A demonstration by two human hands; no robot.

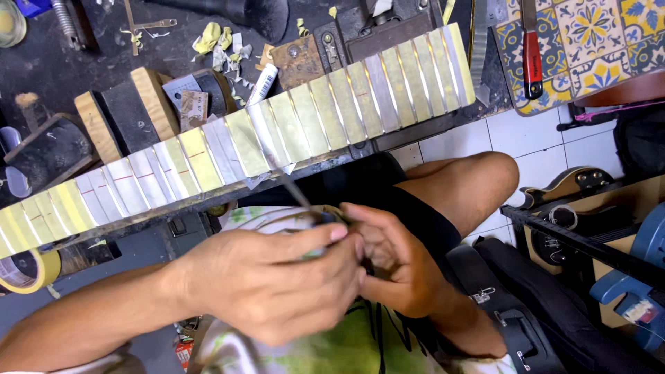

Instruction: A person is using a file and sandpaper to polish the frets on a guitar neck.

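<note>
- A guitar fretboard lies across the dark worktop, slanting up to the right, its faces masked in pale yellow and white tape with only thin gaps left bare.
- A roll of masking tape sits under its low end; torn tape scraps lie behind it.
- Just below it, the left hand and right hand meet, fingers pinched on a thin dark strip, apparently tape, though blurred.
- The masking step looks nearly finished; the next move calls for laying the strip squarely.
</note>
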